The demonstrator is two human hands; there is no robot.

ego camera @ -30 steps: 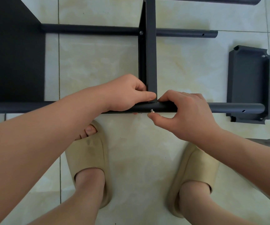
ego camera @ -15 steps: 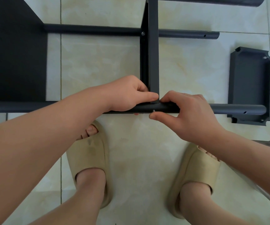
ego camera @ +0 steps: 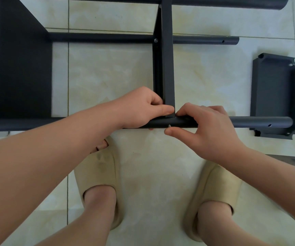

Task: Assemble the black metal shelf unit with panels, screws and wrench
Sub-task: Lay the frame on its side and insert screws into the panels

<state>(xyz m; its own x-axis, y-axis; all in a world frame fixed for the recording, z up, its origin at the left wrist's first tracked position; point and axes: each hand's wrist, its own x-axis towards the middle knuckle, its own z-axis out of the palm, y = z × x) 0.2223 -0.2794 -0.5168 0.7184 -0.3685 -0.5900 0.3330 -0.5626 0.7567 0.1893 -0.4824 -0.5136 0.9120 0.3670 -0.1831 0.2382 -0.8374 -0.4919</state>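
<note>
The black shelf frame lies on its side on the tiled floor. My left hand [ego camera: 139, 109] grips the near tube [ego camera: 258, 122] where the middle panel [ego camera: 167, 68] meets it, thumb pressed on the panel's corner. My right hand [ego camera: 205, 128] curls over the same tube just right of the joint. Its thumb tip and forefinger hold a small silver screw [ego camera: 169, 125] that sticks out of the tube's near side. The wrench is not in view.
A wide black panel [ego camera: 19, 68] closes the frame on the left. A loose black panel [ego camera: 274, 96] lies at the right, under the near tube's end. Two more tubes [ego camera: 98, 37] [ego camera: 232, 2] run across farther back. My slippered feet [ego camera: 98, 174] stand below the near tube.
The screw was held clear of the tube a second ago. It now sits in the tube's hole, with only its head showing. My left hand has kept its grip.
</note>
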